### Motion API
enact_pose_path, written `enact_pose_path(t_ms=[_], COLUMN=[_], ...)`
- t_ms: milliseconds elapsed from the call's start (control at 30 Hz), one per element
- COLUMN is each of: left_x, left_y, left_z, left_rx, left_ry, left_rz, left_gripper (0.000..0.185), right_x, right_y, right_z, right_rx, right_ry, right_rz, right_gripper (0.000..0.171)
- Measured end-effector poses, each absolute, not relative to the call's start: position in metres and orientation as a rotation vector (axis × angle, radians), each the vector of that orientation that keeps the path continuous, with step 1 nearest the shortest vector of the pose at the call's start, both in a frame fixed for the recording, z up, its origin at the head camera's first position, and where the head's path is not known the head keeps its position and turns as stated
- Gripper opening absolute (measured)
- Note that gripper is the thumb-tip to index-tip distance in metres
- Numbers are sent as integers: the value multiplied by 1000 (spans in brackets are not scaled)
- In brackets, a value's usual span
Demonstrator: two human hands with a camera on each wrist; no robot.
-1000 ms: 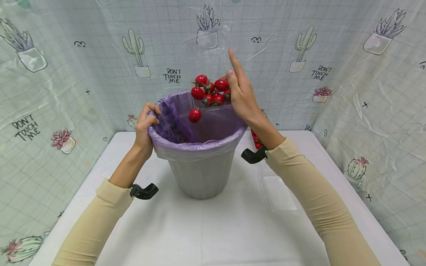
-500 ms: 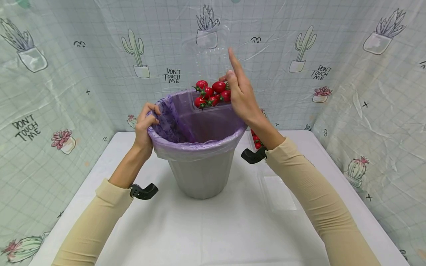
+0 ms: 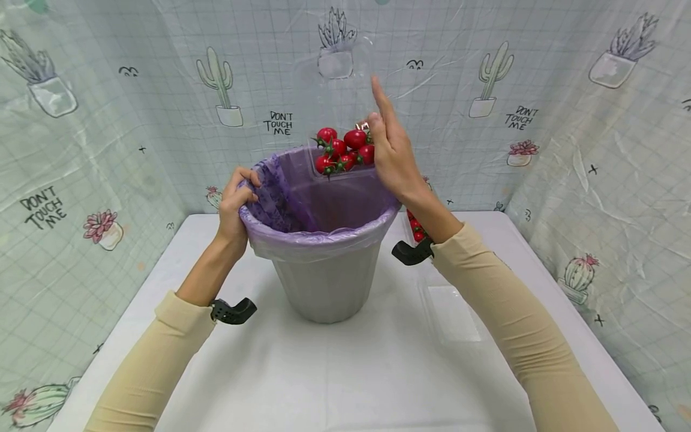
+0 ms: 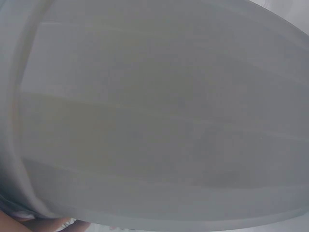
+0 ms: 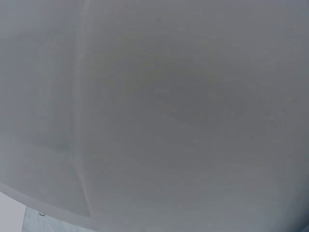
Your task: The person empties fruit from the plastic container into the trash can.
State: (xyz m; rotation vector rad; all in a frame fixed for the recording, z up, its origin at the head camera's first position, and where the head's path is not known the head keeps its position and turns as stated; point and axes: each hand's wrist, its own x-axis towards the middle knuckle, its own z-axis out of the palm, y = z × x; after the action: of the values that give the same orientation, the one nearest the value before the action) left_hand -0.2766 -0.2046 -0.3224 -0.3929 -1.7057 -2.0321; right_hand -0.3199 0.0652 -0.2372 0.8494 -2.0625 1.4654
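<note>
- Where the sides and back are visible, a cactus-printed backdrop [image 3: 173,150] encloses the workspace.
- White table [image 3: 324,372] spans the lower head view.
- Grey bin [image 3: 326,288] stands on it, purple liner [image 3: 324,238] folded over the rim. Pale grey surface fills most of both wrist views.
- Clear container [image 3: 340,108] sits over the far side of the bin mouth, tilted, upper part raised against the backdrop.
- Clear tray [image 3: 454,315] lies on the table, right of the bin, partly under the right forearm.
- Right hand [image 3: 393,150]: grips the container's right edge; index finger straight and pointing up, thumb raised, remaining fingers mostly hidden.
- Left hand [image 3: 234,201]: fingers curled over the bin's left rim, gripping it through the liner.
- Red tomatoes [image 3: 345,150], green calyxes showing: clustered low in the container. More tomatoes [image 3: 415,228] show on the table behind the right wrist.
</note>
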Motion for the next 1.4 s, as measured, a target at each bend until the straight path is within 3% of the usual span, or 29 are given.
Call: enact_pose_path(t_ms=[333,1400], left_x=[-276,-275], left_y=[-205,-203], left_z=[-322,-321], left_rx=[-388,-384], left_ry=[-1707,-1716], left_rz=[-2025,-2026], left_gripper=[26,26], right_x=[-291,-294], right_y=[61,64], right_z=[-222,-224], right_rx=[897,929], right_ry=[-2056,-2060], right_rz=[1473,1460], right_gripper=[55,56])
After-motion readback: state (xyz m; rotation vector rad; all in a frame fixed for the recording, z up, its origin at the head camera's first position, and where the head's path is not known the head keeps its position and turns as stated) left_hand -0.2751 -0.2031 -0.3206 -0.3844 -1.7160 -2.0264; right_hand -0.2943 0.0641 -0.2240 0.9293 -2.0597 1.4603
